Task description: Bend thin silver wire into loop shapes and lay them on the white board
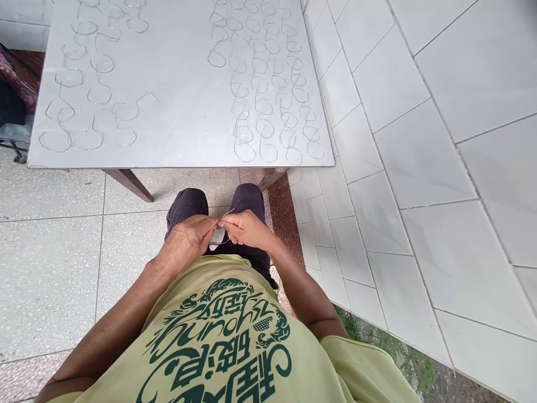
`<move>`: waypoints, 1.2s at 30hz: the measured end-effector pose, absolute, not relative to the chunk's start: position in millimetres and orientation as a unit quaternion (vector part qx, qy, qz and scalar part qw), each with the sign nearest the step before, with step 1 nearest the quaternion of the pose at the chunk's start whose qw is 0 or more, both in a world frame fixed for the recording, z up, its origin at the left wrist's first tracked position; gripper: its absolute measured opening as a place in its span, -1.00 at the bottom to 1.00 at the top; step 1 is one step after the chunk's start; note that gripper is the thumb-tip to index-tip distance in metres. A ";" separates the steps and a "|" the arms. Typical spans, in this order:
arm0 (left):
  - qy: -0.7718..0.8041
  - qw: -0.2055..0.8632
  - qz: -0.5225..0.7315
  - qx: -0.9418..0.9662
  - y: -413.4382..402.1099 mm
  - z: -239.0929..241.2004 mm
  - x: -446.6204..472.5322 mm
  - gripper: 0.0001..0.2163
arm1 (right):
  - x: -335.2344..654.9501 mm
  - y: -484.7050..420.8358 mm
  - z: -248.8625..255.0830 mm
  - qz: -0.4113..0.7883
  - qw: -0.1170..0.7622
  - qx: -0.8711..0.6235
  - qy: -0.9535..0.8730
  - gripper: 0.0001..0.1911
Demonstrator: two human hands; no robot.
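Observation:
Low in front of my body, above my lap, my left hand (193,232) and my right hand (247,228) meet at the fingertips. Both pinch a thin, curved metal wire (226,243). Its loop bows down below the fingers, and a short end sticks up past my right hand. The exact spot of each grip is partly hidden by the fingers. On the white table (176,129) ahead lie many bent wire pieces: S-like curves (103,78) spread on the left, and overlapping rows of looped wires (264,129) on the right.
A white tiled wall (419,162) runs close along my right side. Wooden table legs (130,183) stand on the speckled floor (50,252). Dark bags or cloth (12,101) sit left of the table. Green plants (390,350) grow at the lower right.

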State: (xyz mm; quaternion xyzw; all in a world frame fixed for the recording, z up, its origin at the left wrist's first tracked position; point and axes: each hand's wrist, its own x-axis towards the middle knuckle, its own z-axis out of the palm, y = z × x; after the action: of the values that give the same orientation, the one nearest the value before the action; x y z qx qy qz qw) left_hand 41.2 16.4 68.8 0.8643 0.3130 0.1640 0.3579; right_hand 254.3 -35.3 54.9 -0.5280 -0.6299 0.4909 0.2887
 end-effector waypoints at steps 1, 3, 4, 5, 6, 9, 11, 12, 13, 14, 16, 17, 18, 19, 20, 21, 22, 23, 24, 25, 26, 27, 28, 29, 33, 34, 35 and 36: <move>0.323 0.364 0.155 0.860 15.8 69.8 41.9 -0.71 | 254.4 -35.1 54.9 0.497 0.287 -0.528 -0.625 -0.56; 0.351 0.382 0.152 0.842 13.5 70.5 44.0 -0.73 | 252.8 -35.2 53.5 0.501 0.293 -0.537 -0.612 -0.61; 0.367 0.389 0.157 0.830 12.0 70.3 45.4 -0.74 | 251.3 -35.5 52.2 0.497 0.302 -0.545 -0.604 -0.64; 0.383 0.394 0.167 0.819 10.3 69.5 47.1 -0.74 | 249.6 -35.8 50.8 0.491 0.313 -0.553 -0.596 -0.65; 0.398 0.396 0.179 0.808 8.6 68.4 48.9 -0.74 | 247.7 -36.2 49.4 0.482 0.325 -0.560 -0.591 -0.66; 0.436 0.425 0.213 0.764 5.0 62.8 54.0 -0.74 | 242.8 -37.0 46.7 0.443 0.355 -0.575 -0.589 -0.64; 0.455 0.479 0.236 0.712 5.0 58.0 56.1 -0.75 | 241.5 -37.0 46.4 0.419 0.369 -0.583 -0.590 -0.61; 0.460 0.510 0.247 0.683 5.7 55.5 56.5 -0.75 | 241.5 -36.8 46.7 0.411 0.373 -0.586 -0.590 -0.61; 0.462 0.538 0.257 0.657 6.9 53.3 56.5 -0.74 | 241.9 -36.6 47.0 0.407 0.376 -0.589 -0.589 -0.62; 0.462 0.560 0.263 0.635 8.3 51.5 56.1 -0.72 | 242.6 -36.4 47.4 0.405 0.375 -0.590 -0.589 -0.62; 0.462 0.590 0.261 0.609 11.0 49.9 54.5 -0.68 | 244.6 -36.1 48.1 0.407 0.368 -0.592 -0.590 -0.63; 0.463 0.600 0.253 0.601 12.1 50.2 53.5 -0.64 | 245.6 -36.1 48.2 0.409 0.363 -0.594 -0.590 -0.62; 0.465 0.609 0.244 0.595 12.9 51.2 52.3 -0.59 | 246.5 -36.2 48.2 0.411 0.361 -0.597 -0.587 -0.61; 0.467 0.615 0.236 0.590 13.4 52.9 51.1 -0.54 | 247.2 -36.4 48.1 0.414 0.361 -0.599 -0.582 -0.61; 0.469 0.619 0.232 0.587 13.6 55.1 49.9 -0.49 | 247.7 -36.8 47.9 0.418 0.365 -0.601 -0.575 -0.61; 0.469 0.621 0.230 0.584 13.4 57.4 48.6 -0.45 | 248.1 -37.2 47.7 0.422 0.372 -0.602 -0.568 -0.61; 0.469 0.623 0.233 0.581 13.1 59.8 47.2 -0.43 | 248.2 -37.6 47.4 0.426 0.379 -0.601 -0.560 -0.61; 0.469 0.625 0.237 0.578 12.4 62.0 45.7 -0.43 | 248.3 -38.0 47.2 0.431 0.387 -0.599 -0.553 -0.61; 0.469 0.626 0.239 0.575 11.6 63.9 44.3 -0.44 | 248.3 -38.2 46.9 0.435 0.395 -0.597 -0.547 -0.60; 0.470 0.628 0.241 0.572 10.5 65.6 42.9 -0.47 | 248.4 -38.3 46.6 0.438 0.400 -0.596 -0.542 -0.60; 0.471 0.628 0.240 0.571 9.4 66.9 41.8 -0.51 | 248.4 -38.2 46.2 0.440 0.404 -0.596 -0.537 -0.59; 0.473 0.627 0.237 0.571 8.2 68.1 41.1 -0.55 | 248.5 -37.9 45.7 0.441 0.407 -0.597 -0.532 -0.59; 0.476 0.626 0.232 0.572 7.0 69.1 40.7 -0.58 | 248.5 -37.5 45.1 0.442 0.410 -0.599 -0.527 -0.58; 0.478 0.627 0.227 0.572 6.0 70.0 40.7 -0.59 | 248.3 -37.1 44.5 0.441 0.414 -0.601 -0.522 -0.58; 0.485 0.635 0.236 0.553 4.4 73.1 42.8 -0.62 | 243.5 -37.2 44.4 0.437 0.424 -0.609 -0.508 -0.58; 0.489 0.634 0.240 0.549 4.7 73.5 43.4 -0.63 | 241.2 -37.5 44.8 0.439 0.419 -0.608 -0.511 -0.57; 0.494 0.633 0.232 0.549 5.4 73.5 44.0 -0.64 | 238.7 -37.5 44.9 0.442 0.419 -0.606 -0.512 -0.55; 0.508 0.619 0.234 0.551 6.5 73.2 44.6 -0.64 | 236.3 -36.9 44.5 0.444 0.419 -0.603 -0.514 -0.53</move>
State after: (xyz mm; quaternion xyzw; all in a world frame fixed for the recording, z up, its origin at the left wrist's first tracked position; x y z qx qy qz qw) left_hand 44.6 6.5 73.2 0.5514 0.5077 0.2337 0.6193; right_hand 236.3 -36.9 44.5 -0.6030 -0.5137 0.4439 0.4190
